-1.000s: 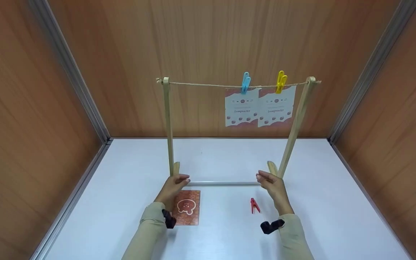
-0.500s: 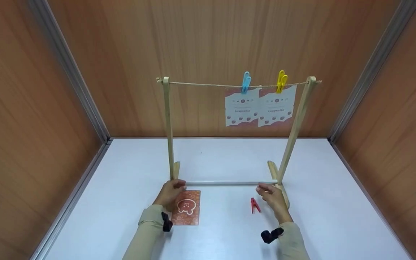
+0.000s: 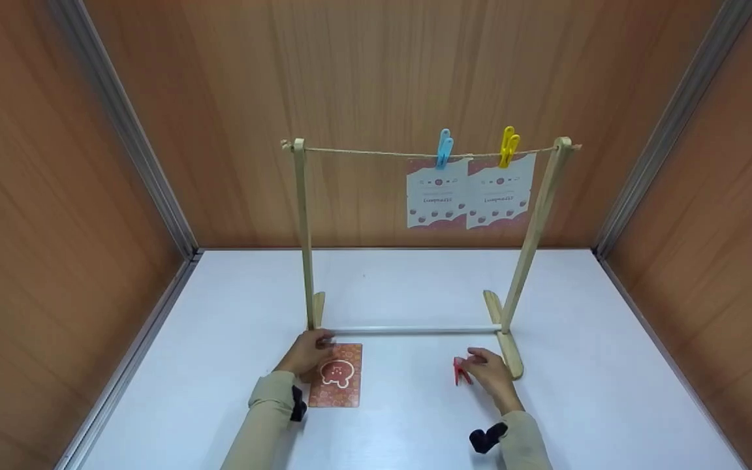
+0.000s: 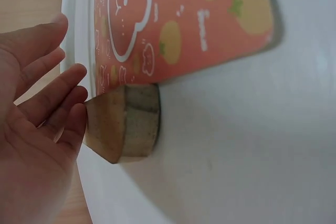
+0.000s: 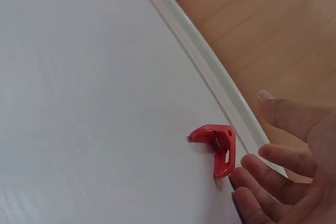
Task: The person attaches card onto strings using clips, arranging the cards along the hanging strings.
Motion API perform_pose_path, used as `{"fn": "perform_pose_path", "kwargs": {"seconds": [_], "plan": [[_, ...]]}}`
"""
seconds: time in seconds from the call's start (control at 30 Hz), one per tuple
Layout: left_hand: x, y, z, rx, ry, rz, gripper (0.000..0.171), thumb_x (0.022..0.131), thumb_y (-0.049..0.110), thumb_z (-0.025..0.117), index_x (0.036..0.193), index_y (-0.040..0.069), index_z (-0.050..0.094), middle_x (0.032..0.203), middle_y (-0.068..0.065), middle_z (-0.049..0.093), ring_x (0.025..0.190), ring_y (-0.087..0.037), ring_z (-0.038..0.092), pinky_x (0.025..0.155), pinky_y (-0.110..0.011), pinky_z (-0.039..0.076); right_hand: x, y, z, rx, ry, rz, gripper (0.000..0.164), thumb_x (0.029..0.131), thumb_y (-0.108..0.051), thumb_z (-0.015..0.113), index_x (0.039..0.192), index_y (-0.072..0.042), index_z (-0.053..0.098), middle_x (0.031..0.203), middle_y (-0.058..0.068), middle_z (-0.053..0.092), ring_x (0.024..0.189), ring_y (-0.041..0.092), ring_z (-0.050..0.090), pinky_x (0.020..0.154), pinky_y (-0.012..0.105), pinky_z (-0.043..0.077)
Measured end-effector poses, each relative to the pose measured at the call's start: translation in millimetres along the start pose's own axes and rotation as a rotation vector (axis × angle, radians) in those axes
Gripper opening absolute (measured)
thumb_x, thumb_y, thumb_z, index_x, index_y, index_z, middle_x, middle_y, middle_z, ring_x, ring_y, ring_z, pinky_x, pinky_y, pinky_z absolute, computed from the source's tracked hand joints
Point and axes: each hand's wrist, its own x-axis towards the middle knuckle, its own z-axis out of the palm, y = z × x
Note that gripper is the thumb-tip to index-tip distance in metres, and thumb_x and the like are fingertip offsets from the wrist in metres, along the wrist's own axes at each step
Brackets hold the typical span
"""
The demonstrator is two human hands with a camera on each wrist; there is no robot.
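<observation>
A red clothespin [image 3: 460,371] lies on the white table. My right hand [image 3: 490,378] is beside it with fingers loosely bent and nothing gripped. In the right wrist view the fingertips are right at the clothespin [image 5: 220,148], with the thumb apart; whether they touch it I cannot tell. My left hand [image 3: 306,354] is over the left edge of a red card [image 3: 337,391] with a bear outline. In the left wrist view the fingers hold nothing and lie against or just beside the end of a wooden foot [image 4: 126,121], thumb apart.
A wooden frame with a left post [image 3: 304,241], a right post [image 3: 538,228] and a white crossbar [image 3: 408,330] carries a string [image 3: 363,153]. Blue [image 3: 444,150] and yellow [image 3: 508,149] clothespins hold two cards [image 3: 438,199] on it. Wood-grain walls enclose the table.
My right hand has moved from the base of the right post down toward the red clothespin. My left hand has dropped slightly away from the left post. The frame stands still.
</observation>
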Motion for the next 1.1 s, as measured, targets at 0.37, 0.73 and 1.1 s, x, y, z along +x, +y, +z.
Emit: {"fn": "perform_pose_path", "kwargs": {"seconds": [0.37, 0.73, 1.1], "plan": [[1.6, 0.9, -3.2, 0.036, -0.065, -0.035, 0.045, 0.089, 0.004, 0.065, 0.132, 0.001, 0.054, 0.126, -0.018, 0.059, 0.118, -0.035, 0.056, 0.102, -0.049, 0.044, -4.1, 1.5, 1.9, -0.118, -0.042, 0.025, 0.057, 0.077, -0.026, 0.078, 0.118, 0.007, 0.055, 0.107, 0.018, 0.058, 0.097, 0.026, 0.056, 0.087, 0.040, 0.047], [4.9, 1.5, -5.1, 0.104, -0.105, -0.043, 0.052, 0.082, 0.003, 0.070, 0.132, 0.001, 0.054, 0.122, -0.013, 0.059, 0.116, -0.032, 0.054, 0.102, -0.051, 0.042, -4.6, 3.5, 4.6, -0.179, -0.057, -0.023, 0.054, 0.073, -0.023, 0.082, 0.109, 0.005, 0.054, 0.100, 0.015, 0.055, 0.091, 0.024, 0.052, 0.081, 0.037, 0.045], [4.7, 5.5, -6.3, 0.130, -0.111, -0.093, 0.059, 0.078, 0.007, 0.077, 0.133, 0.006, 0.055, 0.122, -0.011, 0.055, 0.118, -0.030, 0.050, 0.104, -0.050, 0.040, -6.3, 1.6, 3.9, -0.213, -0.089, -0.037, 0.058, 0.069, -0.025, 0.085, 0.108, 0.003, 0.052, 0.101, 0.015, 0.051, 0.092, 0.026, 0.050, 0.080, 0.037, 0.043]]}}
